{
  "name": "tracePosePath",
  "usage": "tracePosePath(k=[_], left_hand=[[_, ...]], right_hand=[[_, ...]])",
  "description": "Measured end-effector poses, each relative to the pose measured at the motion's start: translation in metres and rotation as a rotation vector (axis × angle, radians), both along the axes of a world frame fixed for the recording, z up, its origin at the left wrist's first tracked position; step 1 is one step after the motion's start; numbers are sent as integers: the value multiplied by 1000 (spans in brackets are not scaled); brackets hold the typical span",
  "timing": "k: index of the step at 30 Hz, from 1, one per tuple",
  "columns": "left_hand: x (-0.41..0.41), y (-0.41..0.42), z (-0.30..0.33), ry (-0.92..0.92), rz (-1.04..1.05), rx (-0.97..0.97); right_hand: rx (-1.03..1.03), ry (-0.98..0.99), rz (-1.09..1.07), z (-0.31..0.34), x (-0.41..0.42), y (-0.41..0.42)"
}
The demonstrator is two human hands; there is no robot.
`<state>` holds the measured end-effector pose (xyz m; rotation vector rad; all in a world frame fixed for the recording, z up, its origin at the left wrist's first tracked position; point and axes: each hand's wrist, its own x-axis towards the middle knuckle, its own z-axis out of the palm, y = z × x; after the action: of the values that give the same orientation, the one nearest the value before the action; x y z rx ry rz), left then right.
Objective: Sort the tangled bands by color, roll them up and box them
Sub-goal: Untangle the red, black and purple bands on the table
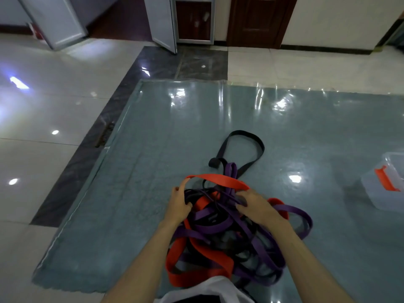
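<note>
A tangled heap of red bands (197,274), purple bands (258,243) and black bands (251,141) lies on the blue-grey mat (153,171) in front of me. One black loop stretches out beyond the heap. My left hand (178,203) sits at the heap's left top, fingers curled into black strands, index finger touching a raised red band (218,179). My right hand (258,207) lies on the top right of the heap, its fingers bent over thin dark and purple strands. A clear plastic box (387,189) with an orange-red latch stands at the right edge.
The mat has a glossy plastic cover and lies on shiny white floor tiles (43,119) with a dark marble strip (122,99) along its left side. Open doors (162,22) and a dark wooden door (260,20) stand at the far wall.
</note>
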<state>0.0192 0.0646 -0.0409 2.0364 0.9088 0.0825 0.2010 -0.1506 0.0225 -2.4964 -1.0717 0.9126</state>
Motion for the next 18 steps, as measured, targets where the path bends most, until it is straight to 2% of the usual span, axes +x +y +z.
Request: tracePosePath(k=[4,11,13,16,18], left_hand=[[-2,8,-19,92,-42,110],[8,-5,-17,278,28,384],[8,-1,-20,271,25,337],[4,7,-22,96,16,115],[-2,16,-27,30,-23,11]], right_hand=[[32,36,14,-15,-2,26],[-61,113,-9,-45,-12,63],[-75,80,-50,-56,-14,70],[-102,67,-56,-61,-18,80],[-79,126,-28,-62,-19,84]])
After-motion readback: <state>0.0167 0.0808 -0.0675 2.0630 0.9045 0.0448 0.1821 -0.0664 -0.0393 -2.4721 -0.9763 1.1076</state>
